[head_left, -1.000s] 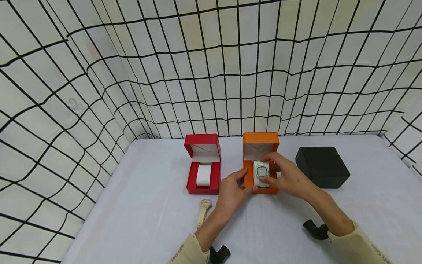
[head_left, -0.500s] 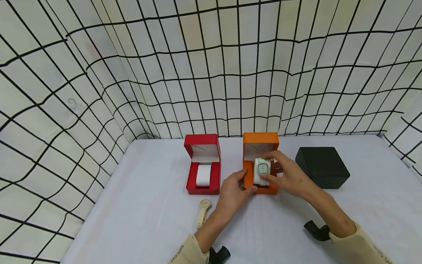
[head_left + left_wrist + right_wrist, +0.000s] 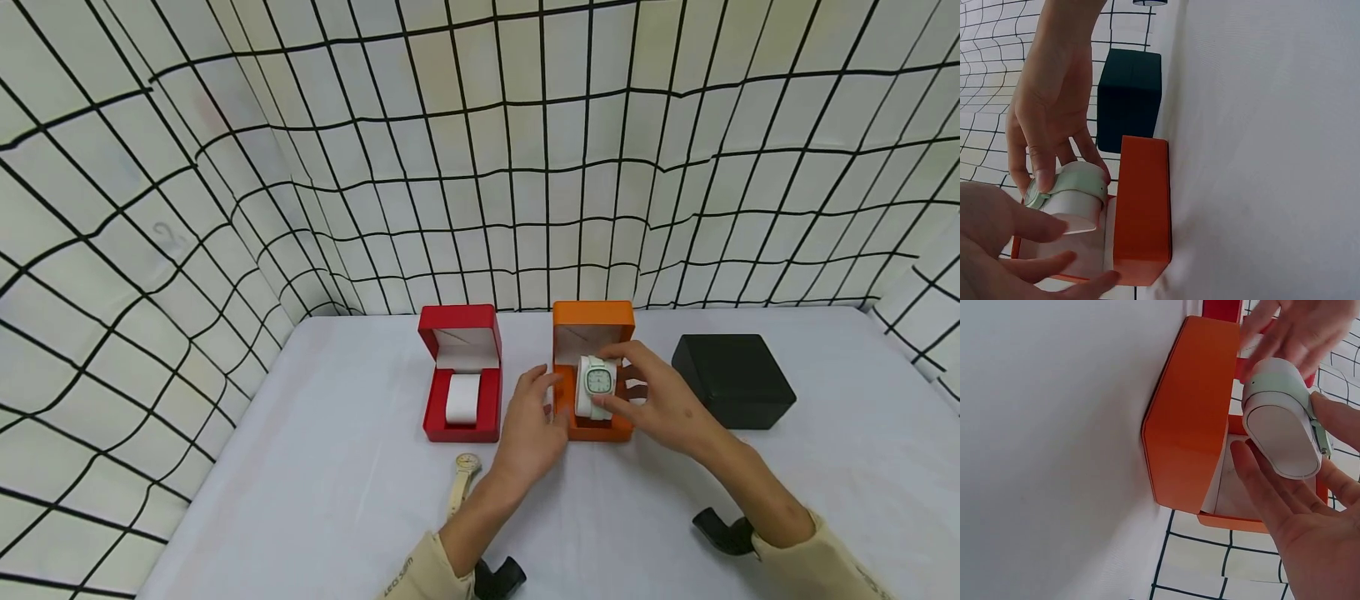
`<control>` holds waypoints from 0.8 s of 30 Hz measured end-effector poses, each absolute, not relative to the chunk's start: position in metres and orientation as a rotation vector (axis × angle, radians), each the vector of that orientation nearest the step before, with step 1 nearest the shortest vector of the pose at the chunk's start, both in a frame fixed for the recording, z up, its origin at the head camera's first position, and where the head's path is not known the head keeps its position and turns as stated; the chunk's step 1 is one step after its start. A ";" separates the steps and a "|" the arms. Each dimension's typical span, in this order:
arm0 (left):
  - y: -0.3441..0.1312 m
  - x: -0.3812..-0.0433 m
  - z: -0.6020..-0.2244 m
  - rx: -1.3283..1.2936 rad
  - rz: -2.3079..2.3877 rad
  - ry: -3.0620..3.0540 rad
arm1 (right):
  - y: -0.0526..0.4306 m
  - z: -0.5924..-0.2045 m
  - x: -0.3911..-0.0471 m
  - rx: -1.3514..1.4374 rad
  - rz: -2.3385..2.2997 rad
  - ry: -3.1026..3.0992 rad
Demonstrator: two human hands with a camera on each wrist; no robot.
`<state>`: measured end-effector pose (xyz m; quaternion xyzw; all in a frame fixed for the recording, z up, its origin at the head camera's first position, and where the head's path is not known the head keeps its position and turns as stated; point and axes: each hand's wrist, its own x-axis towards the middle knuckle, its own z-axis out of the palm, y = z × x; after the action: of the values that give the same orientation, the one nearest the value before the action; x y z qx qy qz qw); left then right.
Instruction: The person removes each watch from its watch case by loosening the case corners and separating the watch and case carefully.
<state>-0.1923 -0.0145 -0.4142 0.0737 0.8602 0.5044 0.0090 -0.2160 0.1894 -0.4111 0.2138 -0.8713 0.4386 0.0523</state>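
My right hand grips a pale green wristwatch strapped round a white cushion. In the right wrist view the cushion is raised out of the orange watch box, whose lid stands up. My left hand is beside the box's left side, its fingers extended and holding nothing. In the left wrist view those fingers lie close to the cushion and the box; whether they touch is hard to tell.
An opened red watch box with a white cushion stands to the left. A cream wristwatch lies near my left forearm. A black box stands at the right. Black netting rises behind the white table.
The right hand has lifted the cushion with the watch upward and slightly right out of the orange box. My left hand has let go of the box and drawn back slightly.
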 end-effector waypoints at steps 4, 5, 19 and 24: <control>-0.012 -0.190 -0.409 0.265 1.753 2.595 | 0.189 -0.409 -0.213 0.653 1.402 -2.633; -0.011 -0.190 -0.408 0.275 1.766 2.573 | 0.190 -0.409 -0.212 0.653 1.416 -2.631; -0.013 -0.197 -0.411 0.271 1.882 2.417 | 0.189 -0.406 -0.208 0.660 1.545 -2.634; -0.014 -0.198 -0.411 0.235 1.914 2.364 | 0.191 -0.406 -0.207 0.680 1.508 -2.660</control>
<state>-0.1983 -0.0144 -0.4111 0.0769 0.7740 0.6268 0.0455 -0.2070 0.1908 -0.4061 0.2170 -0.8492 0.4814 0.0043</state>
